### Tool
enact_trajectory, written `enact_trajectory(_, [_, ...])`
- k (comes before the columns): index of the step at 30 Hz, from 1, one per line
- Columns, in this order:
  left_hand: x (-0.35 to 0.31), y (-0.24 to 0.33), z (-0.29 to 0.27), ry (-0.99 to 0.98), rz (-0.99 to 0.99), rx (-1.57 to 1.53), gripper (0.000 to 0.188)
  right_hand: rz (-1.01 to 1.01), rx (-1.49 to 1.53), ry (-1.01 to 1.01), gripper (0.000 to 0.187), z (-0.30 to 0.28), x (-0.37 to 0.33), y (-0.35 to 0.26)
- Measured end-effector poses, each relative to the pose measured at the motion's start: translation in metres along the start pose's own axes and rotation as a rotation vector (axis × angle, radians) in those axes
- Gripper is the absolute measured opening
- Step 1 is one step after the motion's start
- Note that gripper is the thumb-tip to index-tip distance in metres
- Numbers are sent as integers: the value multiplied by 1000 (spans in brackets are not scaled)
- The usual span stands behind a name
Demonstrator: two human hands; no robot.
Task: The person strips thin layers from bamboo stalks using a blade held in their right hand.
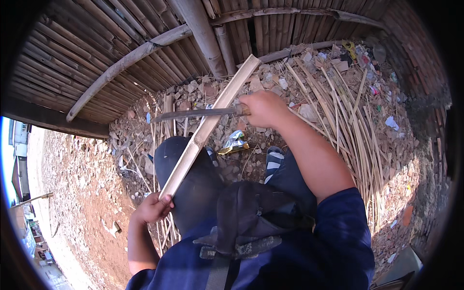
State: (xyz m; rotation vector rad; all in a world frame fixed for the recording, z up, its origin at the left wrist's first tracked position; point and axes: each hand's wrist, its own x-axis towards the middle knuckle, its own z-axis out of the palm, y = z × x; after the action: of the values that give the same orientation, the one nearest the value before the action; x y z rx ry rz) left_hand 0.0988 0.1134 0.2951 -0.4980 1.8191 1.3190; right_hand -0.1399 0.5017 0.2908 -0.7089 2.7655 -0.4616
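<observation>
My left hand [152, 208] is closed round the lower end of a split bamboo piece [209, 124], which slants up and away to the right across my knee. A raised joint shows partway along its pale, hollowed face. In my right hand [265, 108] is the handle of a machete [193, 114]. Its long dark blade points left and lies across the bamboo's upper half; whether the edge touches the bamboo I cannot tell. My fingers hide most of the handle.
Long thin bamboo strips [343, 130] lie piled on the right, with more strips by my left leg. Rubble and a shiny crumpled wrapper [234, 143] cover the ground between my feet. A bamboo wall [121, 63] with poles stands ahead, and a brick wall [420, 63] at right.
</observation>
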Motion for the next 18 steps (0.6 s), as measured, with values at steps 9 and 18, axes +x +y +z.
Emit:
enact_trajectory(9, [-7, 4, 3, 14, -24, 33, 50, 178, 127, 268, 42, -9, 1, 25])
enact_trajectory(18, [4, -3, 5, -7, 27, -28, 45, 97, 55, 90, 31, 13, 9, 45])
